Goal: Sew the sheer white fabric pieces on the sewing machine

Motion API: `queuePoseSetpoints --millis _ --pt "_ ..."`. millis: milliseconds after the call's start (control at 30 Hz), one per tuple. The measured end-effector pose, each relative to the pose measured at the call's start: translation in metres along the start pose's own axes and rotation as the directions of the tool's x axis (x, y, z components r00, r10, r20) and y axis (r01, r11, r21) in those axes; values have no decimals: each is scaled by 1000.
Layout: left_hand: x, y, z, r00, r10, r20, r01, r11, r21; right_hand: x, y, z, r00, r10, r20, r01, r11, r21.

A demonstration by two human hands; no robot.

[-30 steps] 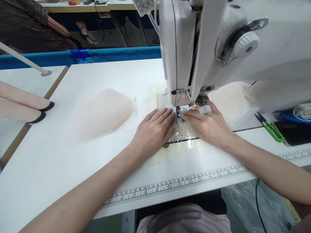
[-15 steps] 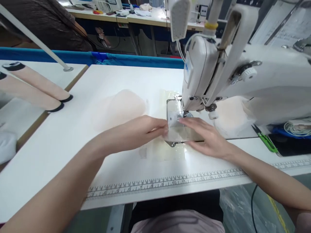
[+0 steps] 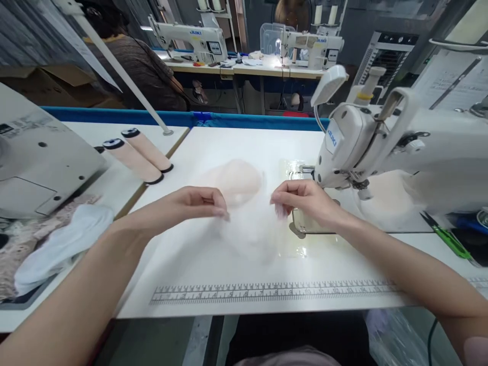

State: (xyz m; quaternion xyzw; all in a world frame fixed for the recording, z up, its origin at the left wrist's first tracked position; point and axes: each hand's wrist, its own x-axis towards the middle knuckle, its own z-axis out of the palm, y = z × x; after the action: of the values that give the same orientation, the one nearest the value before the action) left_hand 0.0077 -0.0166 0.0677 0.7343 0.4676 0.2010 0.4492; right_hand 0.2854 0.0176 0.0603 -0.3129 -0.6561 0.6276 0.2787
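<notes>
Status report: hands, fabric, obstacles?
Left hand, right hand both pinched, contents blurred. Sheer fabric on table beyond them. Possible obstacle: sewing machine, beside right hand.

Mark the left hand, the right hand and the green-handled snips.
Left hand [image 3: 204, 202], head view: middle of the hand.
Right hand [image 3: 305, 198], head view: back of the hand.
Green-handled snips [image 3: 453, 242], head view: green handle.

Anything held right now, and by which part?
Can't tell for sure: left hand and right hand look pinched, perhaps on opposite edges of blurred sheer fabric between them.
</notes>
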Motion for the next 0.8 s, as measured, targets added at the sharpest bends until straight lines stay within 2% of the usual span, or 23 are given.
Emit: queuePoseSetpoints --millis 33,100,167,233,333,433,533,667,800 --pt "-1 -6 -7 995 19 -98 -23 999 -38 9 0 3 1000 -10 -18 10 1000 4" --pt "5 -14 -23 955 18 -298 -45 995 -83 29 3 7 996 -30 -82 29 999 -14" --pt "22 -21 -38 900 -37 -435 25 999 -32 54 11 8 983 -70 -169 60 996 -63" --pt "44 -30 -49 860 -75 -504 133 988 80 79 23 6 963 -115 -243 64 976 -207" --pt "72 -47 -54 844 -90 -529 203 966 160 108 41 -3 952 -123 -282 30 950 -311" --pt "85 -63 -48 826 -90 -556 272 928 254 122 51 -9 946 -127 -299 -12 906 -424" --pt "83 -69 -43 803 -92 -589 357 865 351 125 52 -11 948 -141 -284 -38 839 -543" --pt "71 -65 -38 773 -89 -628 458 763 456 126 48 -9 953 -157 -258 -57 746 -664" --pt "60 -57 -24 769 -67 -636 516 652 556 122 45 -8 952 -167 -255 -62 714 -698"
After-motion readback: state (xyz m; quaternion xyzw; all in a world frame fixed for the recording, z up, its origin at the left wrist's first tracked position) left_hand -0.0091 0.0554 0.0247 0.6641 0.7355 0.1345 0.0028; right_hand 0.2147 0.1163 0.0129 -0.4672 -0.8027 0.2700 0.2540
